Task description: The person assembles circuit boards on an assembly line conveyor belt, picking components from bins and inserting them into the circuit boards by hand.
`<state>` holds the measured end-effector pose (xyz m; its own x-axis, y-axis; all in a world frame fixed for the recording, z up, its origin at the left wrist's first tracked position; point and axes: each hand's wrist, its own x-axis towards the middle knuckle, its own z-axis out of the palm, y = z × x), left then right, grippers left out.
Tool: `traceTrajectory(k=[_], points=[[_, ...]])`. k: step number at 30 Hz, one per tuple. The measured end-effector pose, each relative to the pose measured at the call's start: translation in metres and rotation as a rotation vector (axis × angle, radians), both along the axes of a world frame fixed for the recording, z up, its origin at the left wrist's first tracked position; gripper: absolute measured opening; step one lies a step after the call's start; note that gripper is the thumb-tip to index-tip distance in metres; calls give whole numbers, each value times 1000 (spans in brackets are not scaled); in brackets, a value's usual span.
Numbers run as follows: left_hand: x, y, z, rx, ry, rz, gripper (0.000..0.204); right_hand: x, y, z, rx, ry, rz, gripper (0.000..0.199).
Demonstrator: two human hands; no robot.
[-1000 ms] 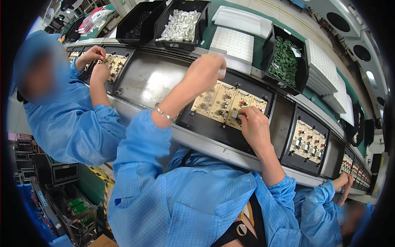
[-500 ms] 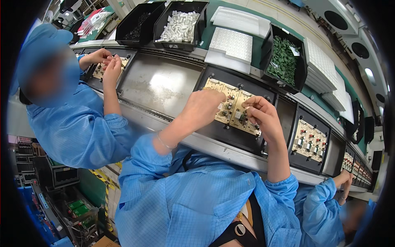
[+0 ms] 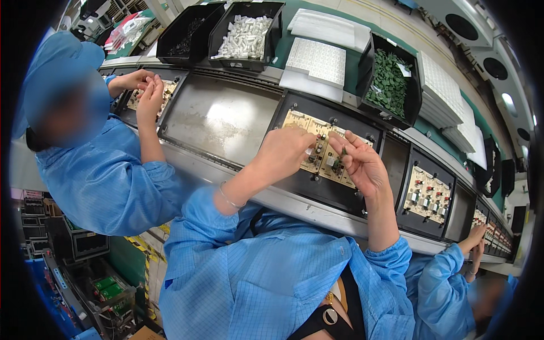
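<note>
Tan circuit boards with small components lie side by side in a black fixture frame in front of me. Over the left boards, my left hand is closed, back upward, with its fingertips pinched close to the components. What that pinch holds, if anything, is hidden. My right hand is turned partly palm-up above the right boards. Its fingers are curled around small dark green parts, which look like those in the green-filled bin.
Beyond the line stand black bins of green parts, white parts and dark parts. White foam trays lie between them. Another filled fixture sits to the right. Co-workers in blue work at either side.
My right hand has rolled from palm-down to more palm-up, its fingers lifting and showing green parts. My left hand has shifted slightly right, still pinched over the boards.
</note>
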<state>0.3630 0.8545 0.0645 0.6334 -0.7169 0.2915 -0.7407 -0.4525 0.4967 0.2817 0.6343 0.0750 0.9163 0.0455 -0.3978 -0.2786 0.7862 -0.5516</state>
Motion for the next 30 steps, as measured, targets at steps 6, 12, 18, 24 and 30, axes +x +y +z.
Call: traceTrajectory(k=[6, 12, 18, 24, 30], points=[[0, -4, -9, 17, -12, -33, 22, 0, 1, -2, -44, -79, 33, 45], [-3, -5, -14, -20, -100, -68, 22, 1, 6, 1, -26, -18, -111, 45], [3, -1, -13, 3, -8, -73, 19, 0, 4, -3, -138, -65, -3, 46], [25, 23, -7, -101, 125, -49, 13, -1, 1, -6, -277, -115, 105, 27], [22, 31, -11, -62, 115, -37, 17, -2, 16, 5, -505, -96, 156, 21]])
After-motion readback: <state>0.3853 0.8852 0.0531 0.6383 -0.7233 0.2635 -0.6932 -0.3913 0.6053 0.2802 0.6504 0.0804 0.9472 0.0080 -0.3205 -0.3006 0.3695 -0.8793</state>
